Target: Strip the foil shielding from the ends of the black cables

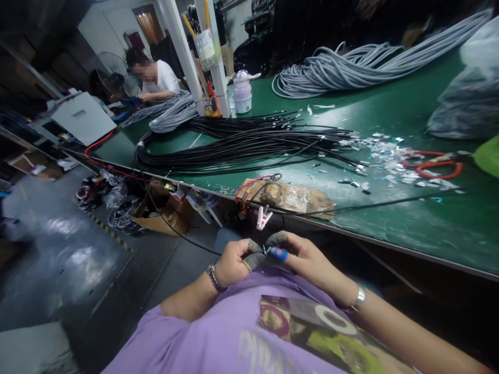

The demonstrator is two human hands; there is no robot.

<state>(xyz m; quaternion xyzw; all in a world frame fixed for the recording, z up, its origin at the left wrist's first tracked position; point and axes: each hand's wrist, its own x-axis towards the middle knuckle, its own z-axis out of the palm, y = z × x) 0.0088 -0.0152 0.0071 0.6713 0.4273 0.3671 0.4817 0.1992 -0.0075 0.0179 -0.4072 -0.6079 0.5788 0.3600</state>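
Observation:
In front of my purple shirt, my two hands meet just below the bench edge. My left hand [236,261], with grey finger covers and a wristwatch, is closed around the end of a black cable [187,239] that runs in from the left. Thin coloured wires [267,251], white and light blue, poke out between the fingertips. My right hand [306,257] wears grey covers and a blue one on a finger, and it pinches at these wires. Its fingertips nearly touch those of the left. The fingers hide most of the cable end.
On the green bench [390,228] lie a bundle of black cables [234,148], grey cable coils [331,70], foil scraps [384,153] and red-handled scissors [438,169]. A pink clothespin [264,218] hangs by a taped wooden block [292,197]. A purple bottle [242,93] stands behind. Another person [163,78] sits far left.

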